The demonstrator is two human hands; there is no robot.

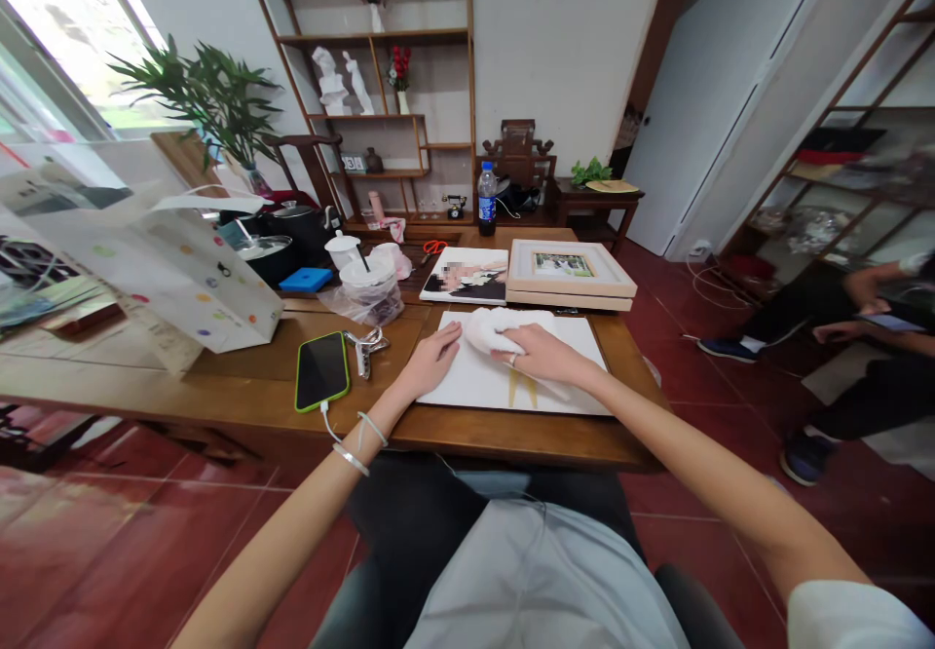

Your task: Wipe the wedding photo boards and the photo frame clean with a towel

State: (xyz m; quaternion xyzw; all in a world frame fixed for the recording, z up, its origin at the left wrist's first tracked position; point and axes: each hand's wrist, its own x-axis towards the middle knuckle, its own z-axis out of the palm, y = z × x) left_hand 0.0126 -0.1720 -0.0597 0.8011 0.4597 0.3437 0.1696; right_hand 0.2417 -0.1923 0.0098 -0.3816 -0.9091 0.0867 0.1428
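A white board lies flat on the wooden table in front of me. My left hand rests flat on its left edge, fingers stretched out. My right hand presses a crumpled white cloth onto the board's top part, fingers curled over it. A stack of picture frames sits just beyond the board, with a printed photo to its left.
A green-cased phone on a cable and a metal clip lie left of the board. Plastic bag with cups, a white gift bag, a water bottle, pots and shelves stand behind. Another person sits at right.
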